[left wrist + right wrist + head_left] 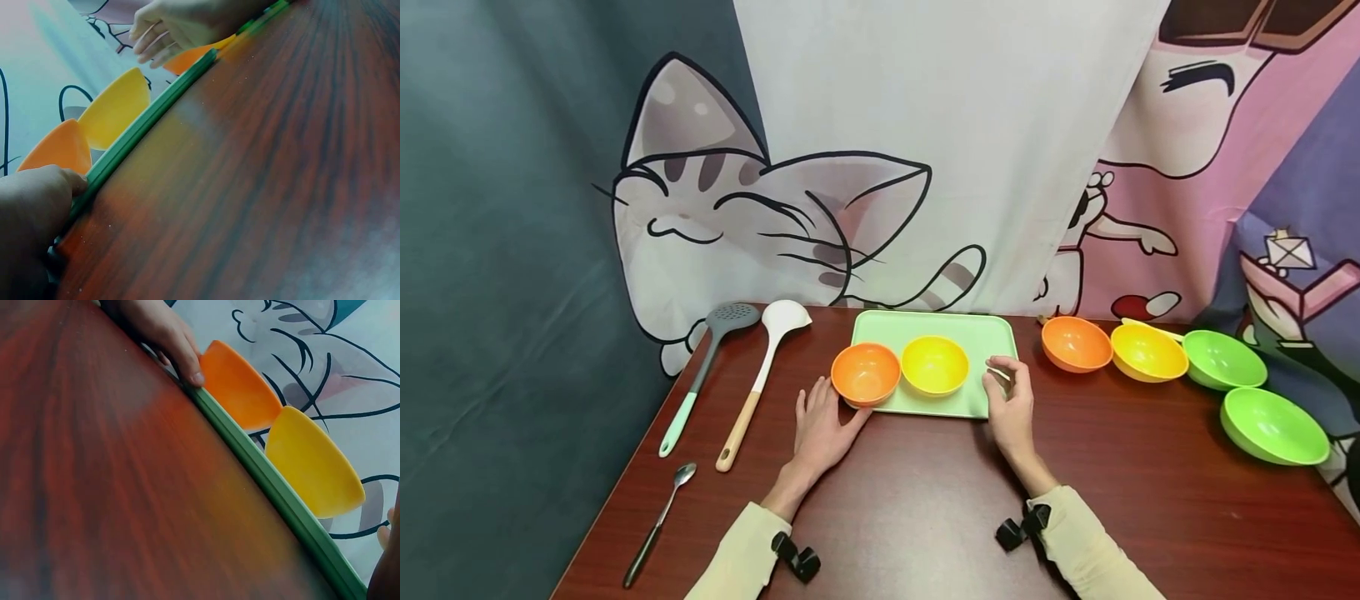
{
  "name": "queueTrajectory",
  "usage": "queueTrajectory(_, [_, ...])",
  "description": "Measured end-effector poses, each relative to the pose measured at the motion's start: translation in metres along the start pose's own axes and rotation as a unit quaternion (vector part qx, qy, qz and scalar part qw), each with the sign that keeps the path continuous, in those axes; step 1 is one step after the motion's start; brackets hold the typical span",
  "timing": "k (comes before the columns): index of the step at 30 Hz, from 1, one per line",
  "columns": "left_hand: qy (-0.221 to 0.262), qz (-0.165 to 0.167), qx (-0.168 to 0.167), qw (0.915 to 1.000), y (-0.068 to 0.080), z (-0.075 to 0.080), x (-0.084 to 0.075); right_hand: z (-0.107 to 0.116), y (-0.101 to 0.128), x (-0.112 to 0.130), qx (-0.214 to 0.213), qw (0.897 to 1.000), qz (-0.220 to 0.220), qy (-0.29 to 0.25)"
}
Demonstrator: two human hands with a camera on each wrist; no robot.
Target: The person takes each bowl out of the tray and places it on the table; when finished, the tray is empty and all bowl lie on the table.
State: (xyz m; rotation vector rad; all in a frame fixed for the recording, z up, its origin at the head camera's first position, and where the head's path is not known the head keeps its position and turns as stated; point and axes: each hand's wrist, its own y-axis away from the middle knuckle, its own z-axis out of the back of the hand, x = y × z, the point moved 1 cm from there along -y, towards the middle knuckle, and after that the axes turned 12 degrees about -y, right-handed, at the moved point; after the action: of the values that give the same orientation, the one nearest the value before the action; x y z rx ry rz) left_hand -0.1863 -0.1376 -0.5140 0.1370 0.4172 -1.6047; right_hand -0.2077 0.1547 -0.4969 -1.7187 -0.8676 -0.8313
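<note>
A brown table (910,500) bears a light green tray (992,333). At its near left corner is the left hand (822,433), fingers extended, thumb against the edge; at its right side the right hand (1011,408) hovers, loosely open (thumb and fingertips apart). On the tray's left part sits an orange bowl (866,375), with a yellow bowl (935,366) just beside it, around the tray's middle.

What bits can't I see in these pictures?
Head view: near-left corner of the pale-green rectangular tray, hidden by the left hand and its round orange bowl.
Left wrist view: that bowl's inside, hidden by its own wall.
Right wrist view: most of the right hand, cut off by the edge.
</note>
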Motion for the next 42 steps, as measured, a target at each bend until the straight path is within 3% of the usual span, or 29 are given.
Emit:
queueTrajectory(10, [0.000, -0.002, -0.012, 0.9999, 0.001, -0.001, 0.001, -0.036, -0.006, 0.021, -0.004, 0.998, -0.050, 0.035])
queueTrajectory(15, [0.001, -0.004, -0.010, 0.9999, 0.001, -0.003, 0.000, -0.036, -0.015, 0.002, -0.013, 0.992, -0.103, 0.065])
queueTrajectory(19, [0.001, -0.002, -0.008, 1.0000, 0.002, -0.002, -0.001, -0.029, -0.017, -0.018, 0.005, 0.979, -0.165, 0.115])
queueTrajectory(22, [0.001, -0.001, -0.004, 1.0000, 0.001, -0.002, -0.001, -0.025, -0.018, -0.023, 0.017, 0.971, -0.186, 0.152])
queueTrajectory(35, [0.004, 0.000, -0.003, 1.0000, 0.000, -0.001, -0.001, -0.025, -0.018, -0.024, 0.015, 0.966, -0.181, 0.182])
queueTrajectory(42, [0.003, 0.001, -0.005, 1.0000, -0.001, 0.000, -0.001, -0.025, -0.019, -0.023, -0.004, 0.969, -0.190, 0.160])
